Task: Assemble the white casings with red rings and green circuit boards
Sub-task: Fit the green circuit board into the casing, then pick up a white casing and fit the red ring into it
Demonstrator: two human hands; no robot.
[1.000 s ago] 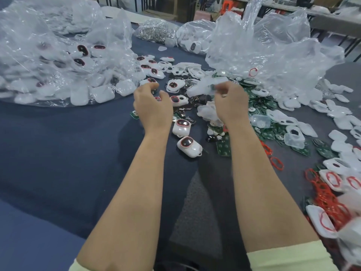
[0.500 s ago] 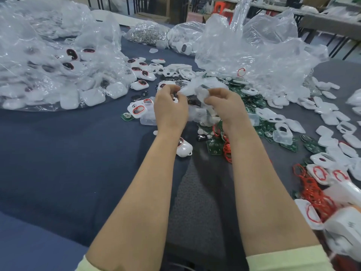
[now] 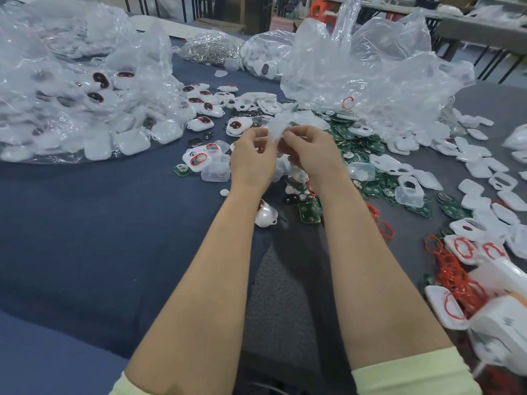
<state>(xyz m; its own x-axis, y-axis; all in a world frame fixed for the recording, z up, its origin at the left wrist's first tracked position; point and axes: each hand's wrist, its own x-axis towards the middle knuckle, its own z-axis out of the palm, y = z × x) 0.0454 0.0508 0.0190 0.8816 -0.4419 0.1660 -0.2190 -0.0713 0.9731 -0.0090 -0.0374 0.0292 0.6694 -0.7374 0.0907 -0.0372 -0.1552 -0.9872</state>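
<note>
While both hands are meeting just above the centre of the frame, the left hand (image 3: 252,162) and the right hand (image 3: 312,156) are each pinching one side of a pale translucent piece (image 3: 281,125), fingers curling in on it from opposite sides. It is too blurred for me to say whether it is a casing half or a scrap of wrapping. My guess is that the person is holding it up off the desk (image 3: 85,223) so both thumbs can be working on it freely.

Everything else is lying within arm's reach, sorted roughly by kind, which I take to be deliberate. Green circuit boards (image 3: 358,139) are spreading in a heap just right of the hands. Loose white casings (image 3: 479,166) are lying scattered toward the right edge. Nearer the lower right, a tangle of red rings (image 3: 453,276) is sitting beside ringed casings (image 3: 462,249), presumably so a ring can be going straight into the next shell. One closed-up unit (image 3: 266,215) is resting on the cloth just beside the left forearm. Many more like it are filling the clear plastic bag (image 3: 71,109) at the upper left, apparently the done pile. A crumpled bag (image 3: 370,69) is standing behind the boards at the upper right.

Judging by the heaps of loose parts, plenty of assembly is remaining.
</note>
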